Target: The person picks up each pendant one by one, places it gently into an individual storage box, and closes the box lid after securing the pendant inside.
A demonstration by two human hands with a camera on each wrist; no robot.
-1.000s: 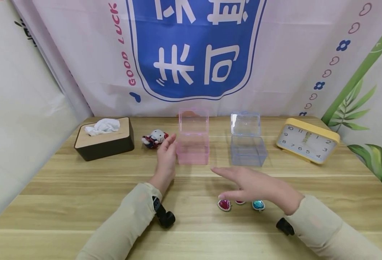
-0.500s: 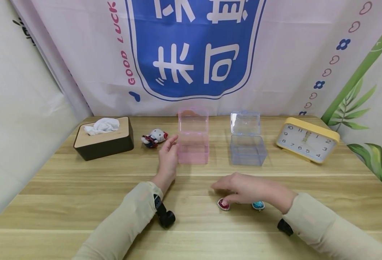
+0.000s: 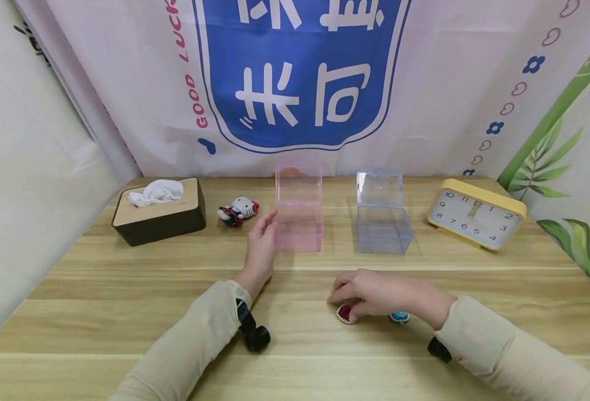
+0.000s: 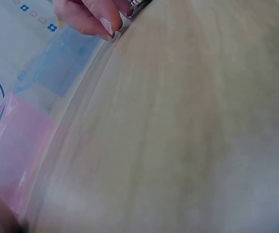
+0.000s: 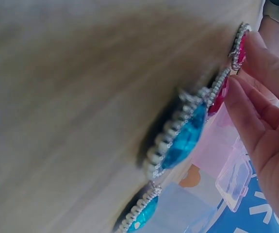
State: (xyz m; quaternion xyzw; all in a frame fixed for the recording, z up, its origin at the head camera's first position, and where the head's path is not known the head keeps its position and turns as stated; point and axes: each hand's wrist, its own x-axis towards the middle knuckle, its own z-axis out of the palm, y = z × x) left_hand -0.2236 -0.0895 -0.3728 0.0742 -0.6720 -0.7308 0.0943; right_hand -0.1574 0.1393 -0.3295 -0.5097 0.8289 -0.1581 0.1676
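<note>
My right hand [image 3: 375,292] is low over the table, thumb and fingers curled round a red heart-shaped gem [image 3: 345,313] rimmed with small pearls. Thumb against its edge, fingertips just beyond. A second red gem [image 5: 219,92] sits under the hand, visible in the right wrist view and hidden in the head view. Nearby are a blue gem [image 3: 399,317] and another blue gem [image 5: 141,213] close to the right wrist camera. My left hand [image 3: 262,245], fingers extended, rests along the left side of a clear pink box [image 3: 298,238], whose lid stands up.
To the right of the pink box, a clear blue box [image 3: 384,239] has its lid raised. A yellow clock [image 3: 475,217] leans at the far right. On the left are a tissue box [image 3: 159,220] and a small cat doll [image 3: 238,211]. A printed cloth [image 3: 305,83] hangs behind.
My right hand has come down and its fingers have curled in at the leftmost red gem. The left hand stays beside the pink box. The head view has tilted slightly.
</note>
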